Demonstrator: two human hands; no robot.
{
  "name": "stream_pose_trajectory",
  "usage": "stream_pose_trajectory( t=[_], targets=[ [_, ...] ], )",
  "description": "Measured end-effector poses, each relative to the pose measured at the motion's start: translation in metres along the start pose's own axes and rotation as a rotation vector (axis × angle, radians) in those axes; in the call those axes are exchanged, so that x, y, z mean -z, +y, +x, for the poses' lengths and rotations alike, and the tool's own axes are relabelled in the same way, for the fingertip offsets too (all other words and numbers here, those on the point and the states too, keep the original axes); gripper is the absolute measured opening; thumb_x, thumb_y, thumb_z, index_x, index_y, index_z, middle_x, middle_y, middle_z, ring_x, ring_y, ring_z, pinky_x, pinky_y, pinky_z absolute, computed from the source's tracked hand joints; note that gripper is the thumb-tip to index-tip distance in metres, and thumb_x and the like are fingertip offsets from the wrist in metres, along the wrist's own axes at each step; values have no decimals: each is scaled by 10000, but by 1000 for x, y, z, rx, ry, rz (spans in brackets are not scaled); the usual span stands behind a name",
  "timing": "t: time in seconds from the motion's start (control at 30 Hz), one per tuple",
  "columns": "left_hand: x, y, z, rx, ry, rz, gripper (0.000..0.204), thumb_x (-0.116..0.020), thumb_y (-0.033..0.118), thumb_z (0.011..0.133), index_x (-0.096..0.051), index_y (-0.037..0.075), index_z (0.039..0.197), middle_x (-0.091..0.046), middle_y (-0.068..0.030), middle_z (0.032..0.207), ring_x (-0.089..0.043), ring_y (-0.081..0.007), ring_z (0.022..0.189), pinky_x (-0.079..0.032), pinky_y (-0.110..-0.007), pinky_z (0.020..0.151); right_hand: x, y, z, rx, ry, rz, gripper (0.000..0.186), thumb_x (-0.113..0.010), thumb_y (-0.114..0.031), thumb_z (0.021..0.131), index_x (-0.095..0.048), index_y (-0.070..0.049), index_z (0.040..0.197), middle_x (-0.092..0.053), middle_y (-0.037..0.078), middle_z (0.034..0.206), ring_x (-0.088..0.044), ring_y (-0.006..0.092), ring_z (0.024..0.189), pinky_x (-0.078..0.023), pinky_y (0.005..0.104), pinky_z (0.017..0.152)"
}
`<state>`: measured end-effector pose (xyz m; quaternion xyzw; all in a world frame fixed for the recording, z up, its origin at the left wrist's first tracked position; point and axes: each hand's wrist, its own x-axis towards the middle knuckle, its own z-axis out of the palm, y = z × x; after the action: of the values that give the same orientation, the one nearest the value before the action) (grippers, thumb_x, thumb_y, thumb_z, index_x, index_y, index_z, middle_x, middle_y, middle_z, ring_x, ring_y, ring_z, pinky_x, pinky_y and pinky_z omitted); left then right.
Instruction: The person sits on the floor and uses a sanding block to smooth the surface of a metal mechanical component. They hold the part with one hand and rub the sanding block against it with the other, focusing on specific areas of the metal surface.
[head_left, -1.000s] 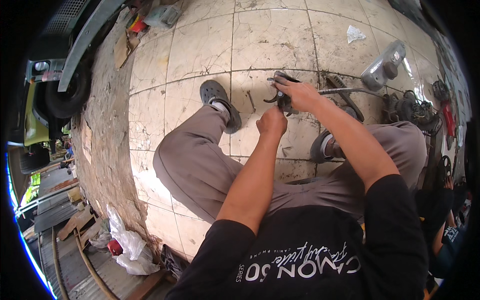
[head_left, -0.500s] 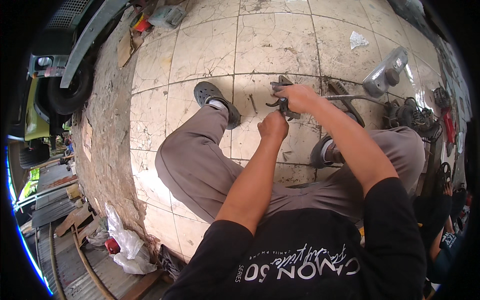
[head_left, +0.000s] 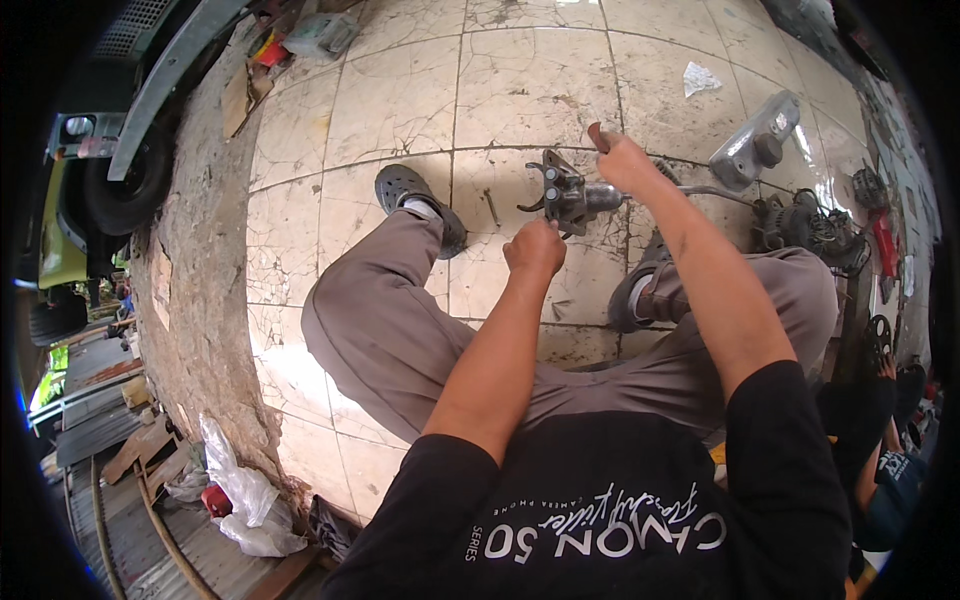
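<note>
A dark metal mechanical part [head_left: 567, 195] with a two-pronged end, round bolt-like ends and a silvery cylinder rests low over the tiles between my feet. My left hand [head_left: 535, 248] is closed on its near edge, the fingers curled and partly hidden. Just beyond the cylinder, my right hand [head_left: 628, 165] is closed around a brush [head_left: 599, 138]. Its brown handle end sticks out on the left of the fist, and dark bristles show at the other side. A thin metal tool or bolt [head_left: 491, 208] lies left of the part.
A grey rod [head_left: 708, 190] runs right toward greasy machine parts [head_left: 805, 225]. Beyond stand a silver metal cover [head_left: 757, 142] and crumpled white paper [head_left: 700, 78]. A vehicle wheel [head_left: 130, 190] is at far left; plastic bags [head_left: 250, 490] lie lower left. Another person's sleeve [head_left: 893, 487] shows lower right.
My right hand has left the metal part, moved slightly up and right, and now grips the brush. The part has turned, showing its bolt-like ends and cylinder. My left hand stays on it.
</note>
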<state>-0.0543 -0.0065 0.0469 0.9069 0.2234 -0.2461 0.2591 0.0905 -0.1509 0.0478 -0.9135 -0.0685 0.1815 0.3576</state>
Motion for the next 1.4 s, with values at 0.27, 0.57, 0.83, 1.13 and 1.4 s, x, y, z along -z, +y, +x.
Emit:
stream_pose_trajectory(
  t=[0.27, 0.57, 0.83, 1.13, 1.4],
  targets=[
    [6, -2, 2, -11, -25, 22, 345, -438, 311, 955, -652, 86, 1105, -669, -192, 1087, -623, -383, 1054, -469, -501, 889, -44, -51, -49, -9, -136, 66, 600, -497, -72, 769, -493, -73, 1369, -579, 255, 1257, -558, 370, 1171, -429, 381, 974],
    [2, -8, 7, -81, -52, 89, 329, -458, 298, 939, -655, 87, 1097, -672, -179, 1080, -625, -380, 1041, -463, -509, 890, -27, -56, -53, -53, -265, 137, 623, -512, -81, 779, -474, -121, 1399, -606, 252, 1200, -583, 369, 1106, -445, 362, 919],
    [2, -4, 7, -4, -55, 64, 283, -538, 245, 901, -661, 73, 1089, -676, -144, 1125, -644, -304, 1070, -457, -448, 905, -24, -53, -47, -171, -348, 367, 621, -512, -85, 775, -472, -106, 1395, -603, 268, 1189, -595, 367, 1075, -451, 359, 907],
    [2, -5, 7, -39, -59, 24, 357, -462, 314, 957, -647, 51, 1110, -659, -188, 1120, -612, -375, 1079, -447, -502, 928, -37, -32, -52, -41, -206, 179, 471, -517, -48, 790, -557, 0, 1258, -683, 183, 987, -646, 257, 856, -490, 359, 786],
    [7, -4, 3, -6, -88, -26, 342, -474, 312, 960, -662, 61, 1096, -667, -176, 1109, -616, -360, 1081, -446, -489, 916, -20, -30, -39, 332, -92, -49, 598, -532, -40, 781, -527, -198, 1358, -596, 114, 1289, -633, 273, 1059, -514, 350, 844]
  ],
)
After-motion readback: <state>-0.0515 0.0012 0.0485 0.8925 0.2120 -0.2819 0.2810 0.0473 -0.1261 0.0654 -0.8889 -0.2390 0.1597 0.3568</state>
